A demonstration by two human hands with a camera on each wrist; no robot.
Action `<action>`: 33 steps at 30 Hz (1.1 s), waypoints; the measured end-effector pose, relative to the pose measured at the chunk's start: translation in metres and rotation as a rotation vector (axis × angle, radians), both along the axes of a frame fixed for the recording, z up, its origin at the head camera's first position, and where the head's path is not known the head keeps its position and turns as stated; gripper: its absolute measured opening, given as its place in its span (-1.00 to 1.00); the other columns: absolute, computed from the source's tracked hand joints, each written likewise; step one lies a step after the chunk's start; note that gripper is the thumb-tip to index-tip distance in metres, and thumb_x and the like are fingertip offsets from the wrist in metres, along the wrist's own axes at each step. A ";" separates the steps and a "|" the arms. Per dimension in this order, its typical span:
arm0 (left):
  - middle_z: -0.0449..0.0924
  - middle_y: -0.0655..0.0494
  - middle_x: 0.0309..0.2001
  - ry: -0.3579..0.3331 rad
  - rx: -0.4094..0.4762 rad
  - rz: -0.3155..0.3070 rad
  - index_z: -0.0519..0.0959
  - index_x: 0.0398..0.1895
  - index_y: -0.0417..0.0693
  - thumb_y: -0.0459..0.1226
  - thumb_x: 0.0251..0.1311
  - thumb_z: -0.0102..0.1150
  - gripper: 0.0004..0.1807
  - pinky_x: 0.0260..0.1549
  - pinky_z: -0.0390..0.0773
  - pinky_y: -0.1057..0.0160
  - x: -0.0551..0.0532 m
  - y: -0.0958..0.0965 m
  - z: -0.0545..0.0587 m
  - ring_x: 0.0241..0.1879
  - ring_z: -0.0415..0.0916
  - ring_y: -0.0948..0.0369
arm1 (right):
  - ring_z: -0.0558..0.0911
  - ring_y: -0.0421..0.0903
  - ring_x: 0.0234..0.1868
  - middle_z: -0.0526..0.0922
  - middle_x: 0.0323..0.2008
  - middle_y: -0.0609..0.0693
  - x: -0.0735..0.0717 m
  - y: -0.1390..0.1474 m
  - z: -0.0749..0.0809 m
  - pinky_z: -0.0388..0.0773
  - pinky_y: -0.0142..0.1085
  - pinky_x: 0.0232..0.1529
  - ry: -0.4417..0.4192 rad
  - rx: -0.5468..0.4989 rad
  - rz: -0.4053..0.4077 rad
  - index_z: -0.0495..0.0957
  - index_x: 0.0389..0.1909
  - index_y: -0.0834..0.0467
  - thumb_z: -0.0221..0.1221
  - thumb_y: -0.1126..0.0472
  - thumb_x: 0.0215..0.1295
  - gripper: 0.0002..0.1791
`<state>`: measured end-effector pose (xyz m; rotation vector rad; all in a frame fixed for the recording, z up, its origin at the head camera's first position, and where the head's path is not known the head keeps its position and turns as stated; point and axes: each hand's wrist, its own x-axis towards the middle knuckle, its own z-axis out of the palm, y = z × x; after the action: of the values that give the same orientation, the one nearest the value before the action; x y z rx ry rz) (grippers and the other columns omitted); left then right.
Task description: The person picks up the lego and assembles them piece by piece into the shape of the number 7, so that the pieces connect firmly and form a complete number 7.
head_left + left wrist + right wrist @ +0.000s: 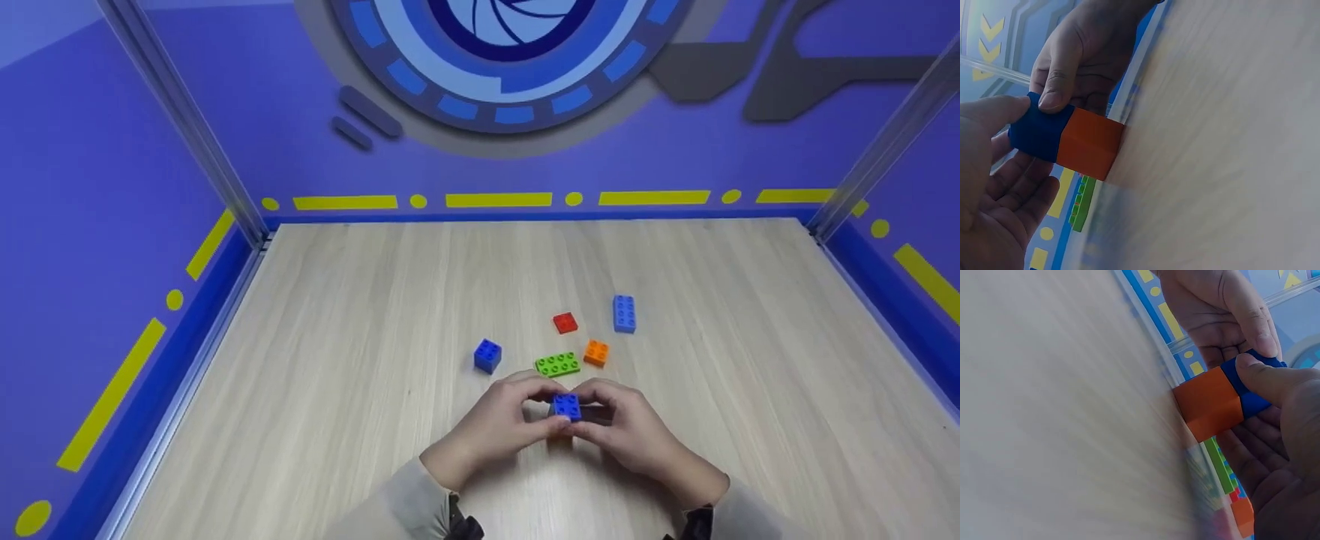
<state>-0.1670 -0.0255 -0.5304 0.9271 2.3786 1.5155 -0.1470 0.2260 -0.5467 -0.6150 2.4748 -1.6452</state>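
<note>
Both hands meet at a dark blue toy brick (567, 406) near the front middle of the table. It sits flush on top of an orange brick (1090, 143), which stands on the tabletop. My left hand (504, 421) pinches the blue brick from the left, thumb in front and fingers behind. From the right, my right hand (634, 427) pinches the same brick, its thumb (1264, 377) lying along the blue side. In the head view the orange brick is mostly hidden below the blue one.
Beyond the hands lie a green flat brick (557, 364), another orange brick (597, 353), a red flat brick (565, 323) and a long lighter blue brick (624, 313). A second dark blue brick (487, 356) stands to the left. Blue panels (247, 172) border the table.
</note>
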 end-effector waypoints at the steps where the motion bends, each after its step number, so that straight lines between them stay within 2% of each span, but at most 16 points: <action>1: 0.78 0.11 0.23 0.015 0.003 0.001 0.75 0.31 0.01 -0.02 0.47 0.53 -0.54 0.39 0.66 0.21 -0.001 -0.001 0.000 0.25 0.68 0.31 | 0.81 -0.21 0.14 0.83 0.02 0.02 0.000 0.000 0.000 0.77 -0.39 0.22 -0.003 0.002 -0.001 0.76 0.04 0.08 0.56 0.12 0.42 -0.72; 3: 0.77 0.04 0.26 0.044 0.021 0.021 0.72 0.34 -0.06 0.00 0.45 0.54 -0.47 0.42 0.64 0.17 -0.003 -0.005 -0.001 0.28 0.67 0.26 | 0.81 -0.22 0.13 0.83 0.02 0.01 0.000 0.000 0.000 0.76 -0.40 0.22 -0.014 0.005 -0.007 0.76 0.05 0.07 0.57 0.12 0.41 -0.71; 5: 0.75 -0.02 0.28 0.078 0.059 0.076 0.70 0.34 -0.13 -0.03 0.43 0.55 -0.44 0.45 0.64 0.11 -0.005 -0.009 0.000 0.30 0.67 0.18 | 0.80 -0.24 0.11 0.83 0.03 0.02 0.001 0.001 0.000 0.75 -0.42 0.23 -0.021 0.006 -0.013 0.76 0.05 0.08 0.57 0.13 0.41 -0.71; 7: 0.75 -0.02 0.28 0.111 0.102 0.174 0.71 0.32 -0.14 -0.08 0.40 0.55 -0.47 0.46 0.64 0.07 -0.009 -0.013 0.000 0.31 0.67 0.11 | 0.80 -0.24 0.11 0.81 0.04 0.04 0.001 0.001 0.001 0.75 -0.42 0.23 -0.028 0.002 -0.013 0.76 0.05 0.10 0.57 0.15 0.40 -0.70; 10: 0.72 0.02 0.26 0.148 0.156 0.351 0.73 0.25 -0.10 -0.15 0.38 0.56 -0.55 0.46 0.65 0.00 -0.018 -0.021 -0.002 0.31 0.67 0.06 | 0.79 -0.25 0.12 0.80 0.07 0.06 0.002 0.001 0.001 0.74 -0.42 0.24 -0.032 0.004 -0.012 0.75 0.07 0.13 0.57 0.15 0.41 -0.69; 13: 0.67 0.03 0.27 0.137 0.176 0.504 0.72 0.23 -0.08 -0.21 0.35 0.58 -0.57 0.47 0.64 -0.09 -0.027 -0.030 -0.006 0.32 0.65 0.01 | 0.79 -0.25 0.12 0.80 0.08 0.06 0.001 0.001 0.002 0.74 -0.41 0.24 -0.044 0.014 -0.013 0.74 0.08 0.12 0.56 0.14 0.42 -0.68; 16: 0.63 -0.02 0.30 0.082 0.161 0.591 0.68 0.27 -0.15 -0.22 0.33 0.60 -0.50 0.46 0.62 -0.17 -0.034 -0.038 -0.010 0.35 0.61 -0.06 | 0.79 -0.23 0.12 0.80 0.08 0.04 0.001 0.001 0.001 0.75 -0.40 0.24 -0.059 0.031 -0.015 0.74 0.08 0.10 0.56 0.13 0.43 -0.69; 19: 0.62 -0.08 0.33 0.014 0.126 0.622 0.63 0.36 -0.20 -0.19 0.34 0.62 -0.40 0.45 0.61 -0.17 -0.037 -0.043 -0.015 0.36 0.59 -0.09 | 0.79 -0.22 0.13 0.80 0.09 0.02 0.000 0.001 0.000 0.75 -0.38 0.25 -0.076 0.041 -0.018 0.74 0.08 0.08 0.56 0.11 0.43 -0.68; 22: 0.66 -0.10 0.32 -0.027 0.094 0.633 0.62 0.39 -0.20 -0.17 0.34 0.63 -0.36 0.44 0.63 -0.14 -0.039 -0.046 -0.018 0.35 0.62 -0.07 | 0.79 -0.20 0.14 0.80 0.10 0.03 -0.001 0.001 0.000 0.75 -0.37 0.26 -0.085 0.038 -0.015 0.74 0.08 0.08 0.57 0.10 0.42 -0.68; 28: 0.76 -0.04 0.18 -0.025 0.023 0.637 0.73 0.25 -0.19 -0.16 0.35 0.64 -0.50 0.30 0.72 -0.07 -0.039 -0.047 -0.021 0.18 0.71 0.02 | 0.79 -0.19 0.15 0.79 0.10 0.04 0.000 0.000 0.001 0.75 -0.38 0.25 -0.073 0.015 -0.001 0.73 0.09 0.11 0.56 0.12 0.43 -0.67; 33: 0.83 0.01 0.07 -0.033 -0.001 0.624 0.81 0.12 -0.13 -0.18 0.35 0.64 -0.63 0.15 0.80 0.05 -0.038 -0.048 -0.021 0.05 0.76 0.11 | 0.81 -0.09 0.17 0.79 0.09 0.03 0.000 -0.002 0.000 0.76 -0.37 0.25 -0.066 0.009 -0.003 0.73 0.07 0.12 0.57 0.13 0.42 -0.68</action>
<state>-0.2050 -0.0731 -0.5514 0.1406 2.7916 1.6842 -0.1467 0.2245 -0.5462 -0.5474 2.4366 -1.6275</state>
